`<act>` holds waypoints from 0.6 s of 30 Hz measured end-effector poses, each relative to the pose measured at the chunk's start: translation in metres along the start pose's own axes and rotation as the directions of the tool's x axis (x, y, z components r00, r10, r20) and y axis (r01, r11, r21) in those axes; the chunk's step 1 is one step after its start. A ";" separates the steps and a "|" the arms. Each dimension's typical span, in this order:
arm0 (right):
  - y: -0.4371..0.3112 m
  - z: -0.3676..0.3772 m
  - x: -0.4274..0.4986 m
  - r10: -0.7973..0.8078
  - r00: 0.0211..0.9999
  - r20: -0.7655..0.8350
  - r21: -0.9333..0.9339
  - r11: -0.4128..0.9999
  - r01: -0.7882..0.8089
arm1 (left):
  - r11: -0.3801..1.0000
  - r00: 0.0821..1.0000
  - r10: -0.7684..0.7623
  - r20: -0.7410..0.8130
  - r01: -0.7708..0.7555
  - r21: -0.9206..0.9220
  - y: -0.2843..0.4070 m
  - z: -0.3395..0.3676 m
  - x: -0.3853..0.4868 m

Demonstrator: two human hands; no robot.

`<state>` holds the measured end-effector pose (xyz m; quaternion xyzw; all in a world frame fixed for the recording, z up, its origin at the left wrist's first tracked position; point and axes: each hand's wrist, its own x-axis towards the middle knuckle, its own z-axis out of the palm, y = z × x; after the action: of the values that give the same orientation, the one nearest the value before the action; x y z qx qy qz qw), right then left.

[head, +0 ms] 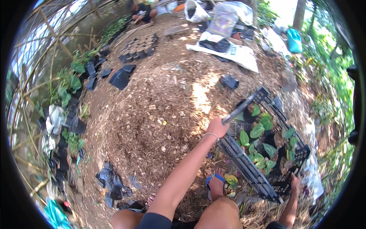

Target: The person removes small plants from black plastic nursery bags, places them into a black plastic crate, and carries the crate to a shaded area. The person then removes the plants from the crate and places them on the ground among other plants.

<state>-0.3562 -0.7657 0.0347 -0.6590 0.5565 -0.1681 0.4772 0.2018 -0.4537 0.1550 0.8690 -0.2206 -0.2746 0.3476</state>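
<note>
A black plastic crate (pixel 246 164) is at my right, with several broad-leaved green seedlings (pixel 257 131) in it. Dark material, which looks like black nursery bags, shows among the leaves. My left hand (pixel 218 127) is closed around the crate's rim on the side nearer the middle of the view, and a thin band circles that wrist. At the near right end, my right hand (pixel 295 182) grips the crate's edge, its fingers partly hidden. The crate's underside is hidden, so I cannot tell whether it rests fully on the ground.
Soil-filled black nursery bags (pixel 138 48) stand grouped at the far left. A black pot (pixel 121 77), a crumpled black bag (pixel 229 82) and torn black plastic (pixel 111 180) lie on the chip-covered ground. White sacks (pixel 243 58) lie behind. Another person (pixel 142 14) squats at the back.
</note>
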 end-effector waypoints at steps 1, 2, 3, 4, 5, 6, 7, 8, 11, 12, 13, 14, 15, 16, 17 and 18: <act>-0.002 0.002 -0.002 0.018 1.000 -0.009 0.044 0.999 -0.018 | 0.998 0.999 -0.055 0.003 0.055 -0.004 0.000 0.002 0.004; -0.003 0.002 -0.002 -0.005 1.000 -0.004 0.006 1.000 0.005 | 0.997 0.998 -0.056 0.005 0.056 -0.054 -0.001 0.004 0.005; -0.003 0.001 -0.003 -0.005 0.999 -0.039 -0.038 0.999 0.004 | 0.993 0.998 -0.056 -0.018 0.054 -0.107 -0.002 0.007 0.007; 0.000 0.001 -0.004 -0.047 0.997 -0.063 -0.044 0.998 0.045 | 0.996 0.999 -0.035 -0.038 0.031 -0.088 -0.001 0.012 0.011; 0.003 -0.003 -0.004 -0.031 0.997 -0.078 -0.112 0.993 0.022 | 0.996 0.997 -0.015 -0.071 0.009 -0.086 -0.001 0.016 0.013; 0.006 -0.006 -0.004 -0.080 0.994 -0.070 -0.101 0.992 0.073 | 0.995 0.992 0.043 -0.115 -0.053 -0.088 -0.003 0.018 0.014; 0.010 -0.010 -0.004 -0.052 0.991 -0.120 -0.111 0.993 0.039 | 0.993 0.991 0.052 -0.124 -0.065 -0.102 -0.007 0.019 0.015; 0.014 -0.016 -0.004 -0.078 0.985 -0.155 -0.173 0.984 0.050 | 0.989 0.991 0.067 -0.115 -0.081 -0.125 -0.010 0.019 0.015; 0.010 -0.034 -0.004 -0.090 0.973 -0.214 -0.420 0.907 -0.008 | 0.979 0.996 0.054 -0.071 -0.067 -0.192 -0.023 0.003 0.009; 0.003 -0.040 -0.004 -0.121 0.967 -0.226 -0.435 0.901 0.011 | 0.977 0.994 0.076 -0.076 -0.090 -0.194 -0.027 -0.005 0.003; -0.008 -0.045 -0.005 -0.149 0.960 -0.238 -0.449 0.893 0.027 | 0.977 0.995 0.082 -0.061 -0.092 -0.192 -0.030 -0.015 -0.005; -0.021 -0.049 -0.006 -0.189 0.952 -0.241 -0.465 0.883 0.057 | 0.976 0.996 0.048 -0.076 -0.063 -0.210 -0.030 -0.027 -0.013; -0.038 -0.052 -0.009 -0.222 0.945 -0.241 -0.473 0.877 0.085 | 0.969 0.998 0.017 -0.066 -0.033 -0.245 -0.029 -0.041 -0.022; -0.057 -0.052 -0.011 -0.260 0.936 -0.239 -0.481 0.869 0.118 | 0.963 0.999 -0.024 -0.028 0.015 -0.269 -0.027 -0.060 -0.030; -0.079 -0.052 -0.015 -0.301 0.926 -0.229 -0.486 0.859 0.159 | 0.952 0.998 -0.061 0.003 0.059 -0.300 -0.025 -0.080 -0.040; -0.102 -0.050 -0.020 -0.344 0.914 -0.217 -0.489 0.849 0.203 | 0.932 0.996 -0.086 0.018 0.087 -0.352 -0.022 -0.101 -0.049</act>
<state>-0.3420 -0.7776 0.1481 -0.7926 0.5446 -0.1965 0.1911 0.2328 -0.3615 0.2162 0.8012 -0.1299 -0.3259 0.4847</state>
